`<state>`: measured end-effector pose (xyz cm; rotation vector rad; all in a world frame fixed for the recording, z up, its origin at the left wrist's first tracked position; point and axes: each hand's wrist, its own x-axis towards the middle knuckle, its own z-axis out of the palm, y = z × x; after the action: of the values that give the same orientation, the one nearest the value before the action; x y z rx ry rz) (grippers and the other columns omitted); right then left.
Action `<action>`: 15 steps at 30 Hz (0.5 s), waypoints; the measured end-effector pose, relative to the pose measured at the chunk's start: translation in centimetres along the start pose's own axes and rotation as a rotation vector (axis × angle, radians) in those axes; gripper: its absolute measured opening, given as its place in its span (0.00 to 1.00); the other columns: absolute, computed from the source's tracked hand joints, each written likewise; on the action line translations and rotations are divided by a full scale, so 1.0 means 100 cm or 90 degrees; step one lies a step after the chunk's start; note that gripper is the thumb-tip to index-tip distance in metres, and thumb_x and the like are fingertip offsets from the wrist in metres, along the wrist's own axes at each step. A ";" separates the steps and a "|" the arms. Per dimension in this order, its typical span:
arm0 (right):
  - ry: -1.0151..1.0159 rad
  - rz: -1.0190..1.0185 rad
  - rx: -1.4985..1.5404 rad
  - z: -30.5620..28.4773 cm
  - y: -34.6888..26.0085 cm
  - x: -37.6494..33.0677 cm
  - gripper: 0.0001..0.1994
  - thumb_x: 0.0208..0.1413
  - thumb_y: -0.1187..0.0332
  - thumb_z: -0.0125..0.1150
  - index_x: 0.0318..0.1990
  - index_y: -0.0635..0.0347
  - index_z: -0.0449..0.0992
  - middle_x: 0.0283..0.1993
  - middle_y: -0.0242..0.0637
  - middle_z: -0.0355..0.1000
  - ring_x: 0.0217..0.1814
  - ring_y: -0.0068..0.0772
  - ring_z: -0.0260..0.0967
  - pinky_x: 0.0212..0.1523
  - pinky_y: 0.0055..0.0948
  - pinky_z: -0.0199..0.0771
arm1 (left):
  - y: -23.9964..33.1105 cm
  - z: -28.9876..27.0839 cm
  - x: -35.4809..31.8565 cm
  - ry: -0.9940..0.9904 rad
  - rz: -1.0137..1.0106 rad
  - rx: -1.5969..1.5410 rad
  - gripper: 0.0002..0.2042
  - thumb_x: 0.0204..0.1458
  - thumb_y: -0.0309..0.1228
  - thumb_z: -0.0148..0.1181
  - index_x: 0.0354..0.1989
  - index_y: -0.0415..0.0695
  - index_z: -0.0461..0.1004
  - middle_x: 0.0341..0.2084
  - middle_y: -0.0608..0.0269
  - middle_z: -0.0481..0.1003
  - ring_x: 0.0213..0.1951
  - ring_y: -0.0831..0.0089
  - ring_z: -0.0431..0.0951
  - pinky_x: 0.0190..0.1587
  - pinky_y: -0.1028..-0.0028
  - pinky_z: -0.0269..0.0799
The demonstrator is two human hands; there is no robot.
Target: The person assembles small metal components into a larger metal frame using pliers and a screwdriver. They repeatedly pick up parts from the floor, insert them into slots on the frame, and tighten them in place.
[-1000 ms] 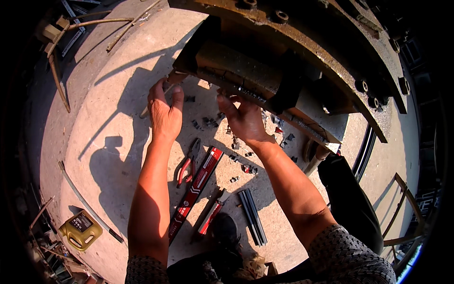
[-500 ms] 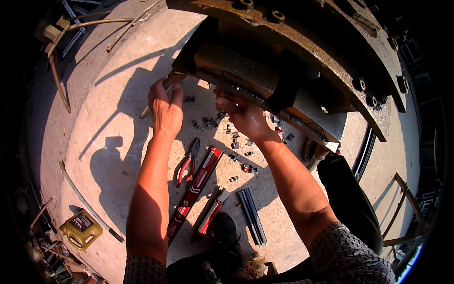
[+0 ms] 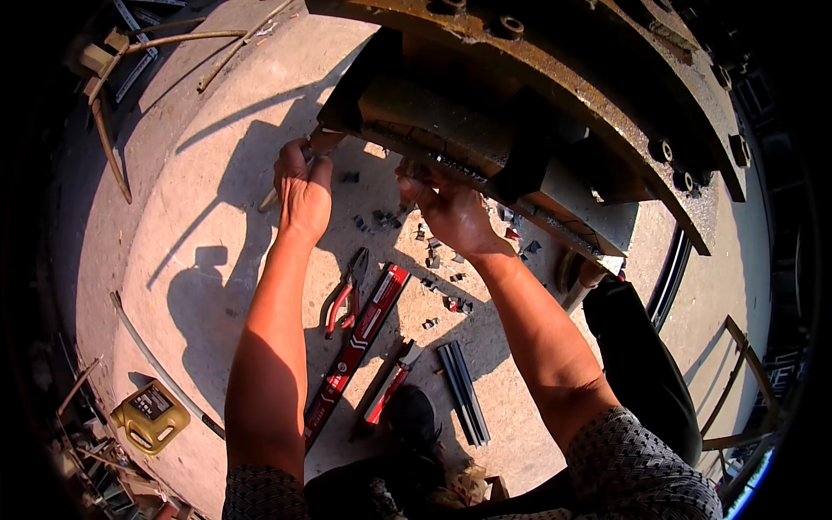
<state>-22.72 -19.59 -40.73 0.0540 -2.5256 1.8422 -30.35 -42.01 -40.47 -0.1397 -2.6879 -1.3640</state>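
A large rusty metal machine with curved plates (image 3: 598, 113) overhangs the floor ahead of me. My left hand (image 3: 303, 195) is closed beside the left end of its lower edge. A pale stick-like end shows below those fingers; what they grip is mostly hidden. Under the same edge, my right hand (image 3: 455, 212) has its fingers curled together, and shadow hides whatever is in them. Small dark curved scraps (image 3: 431, 260) lie scattered on the concrete below. Nearer me are red-handled pliers (image 3: 345, 299), a long red box (image 3: 355, 351) and a red-handled tool (image 3: 390, 386).
Dark grooved strips (image 3: 464, 394) lie right of my shoe (image 3: 412, 420). An olive-yellow jug (image 3: 150, 416) stands at the lower left near a bent pipe (image 3: 160, 360). Metal frames and rods (image 3: 104, 121) are at the far left. Another metal frame (image 3: 737, 373) is at right.
The view has shifted very slightly. My left wrist has tilted a little, and the right fingers have moved slightly under the machine's edge. Both hands remain in nearly the same places.
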 end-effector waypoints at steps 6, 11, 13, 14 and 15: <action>-0.030 -0.038 -0.035 -0.005 0.005 0.001 0.11 0.69 0.64 0.58 0.50 0.61 0.75 0.37 0.30 0.73 0.41 0.23 0.68 0.47 0.27 0.71 | -0.007 -0.002 -0.001 0.020 0.021 0.007 0.22 0.57 0.36 0.52 0.57 0.38 0.64 0.53 0.38 0.68 0.55 0.42 0.64 0.61 0.50 0.59; -0.004 -0.029 0.003 -0.003 0.010 -0.001 0.08 0.68 0.67 0.59 0.49 0.61 0.75 0.36 0.30 0.71 0.40 0.23 0.66 0.48 0.27 0.71 | -0.004 0.002 0.000 0.018 0.021 -0.012 0.21 0.57 0.36 0.53 0.56 0.38 0.64 0.52 0.38 0.68 0.55 0.42 0.65 0.61 0.50 0.59; -0.035 0.034 0.000 0.000 0.010 0.003 0.08 0.68 0.68 0.59 0.48 0.61 0.74 0.36 0.29 0.71 0.40 0.23 0.65 0.48 0.27 0.71 | -0.004 0.001 0.000 0.019 0.019 0.000 0.21 0.56 0.35 0.53 0.56 0.38 0.64 0.52 0.38 0.68 0.55 0.42 0.65 0.61 0.50 0.59; -0.023 0.001 -0.023 0.000 0.012 0.004 0.08 0.68 0.68 0.59 0.49 0.61 0.74 0.36 0.29 0.71 0.40 0.23 0.65 0.48 0.27 0.71 | -0.003 0.001 -0.001 0.020 0.017 0.006 0.21 0.56 0.35 0.53 0.56 0.38 0.64 0.52 0.38 0.68 0.55 0.42 0.65 0.61 0.50 0.59; -0.011 -0.031 -0.045 0.001 0.015 0.004 0.08 0.68 0.69 0.59 0.49 0.60 0.74 0.36 0.29 0.71 0.40 0.23 0.65 0.48 0.27 0.71 | -0.002 0.001 -0.001 0.023 0.016 0.009 0.21 0.56 0.35 0.53 0.56 0.38 0.64 0.52 0.38 0.68 0.55 0.42 0.65 0.61 0.50 0.59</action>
<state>-23.19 -19.23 -42.15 0.1305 -2.5740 1.7408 -30.31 -42.02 -40.67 -0.1451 -2.6572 -1.3281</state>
